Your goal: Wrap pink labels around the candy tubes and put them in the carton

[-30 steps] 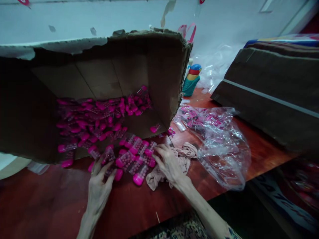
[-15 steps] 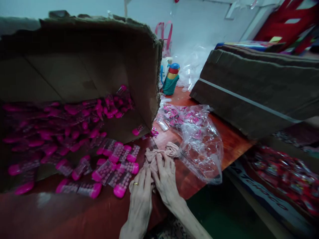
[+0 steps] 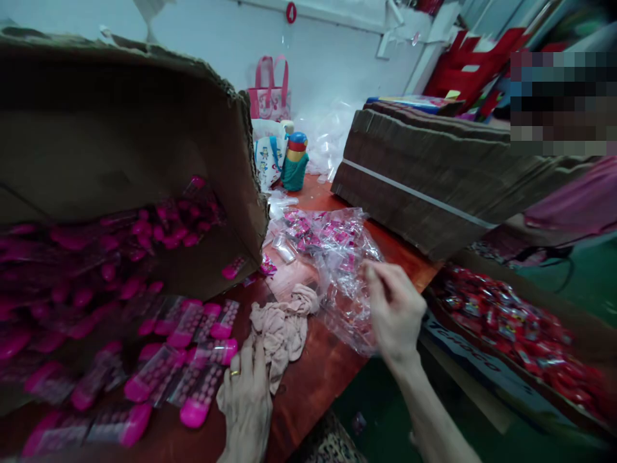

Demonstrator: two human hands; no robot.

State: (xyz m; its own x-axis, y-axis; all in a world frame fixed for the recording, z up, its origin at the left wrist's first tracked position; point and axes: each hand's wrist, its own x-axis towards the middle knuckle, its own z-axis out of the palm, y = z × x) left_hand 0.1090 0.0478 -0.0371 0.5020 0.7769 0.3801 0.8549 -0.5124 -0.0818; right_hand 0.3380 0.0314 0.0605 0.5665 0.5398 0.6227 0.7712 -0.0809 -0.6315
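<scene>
My left hand lies on the red table with its fingers stretched out flat, the fingertips against a crumpled beige cloth. To its left are clear tubes with pink caps and small pink balls inside. My right hand is raised at the table's right edge, fingers curled in and thumb against them; whether it holds anything is hidden. Beside and partly behind it spreads a clear plastic bag with small pink wrapped pieces in it.
A cardboard box on its side holds many pink tubes. Strapped flat cardboard stands at right, above a carton of red wrapped pieces. A bottle and pink bag are behind. Another person's pink sleeve shows at right.
My right hand has left the cloth, moved right and up, and curled its fingers. My left hand has shifted to the cloth's left edge. The view has turned right.
</scene>
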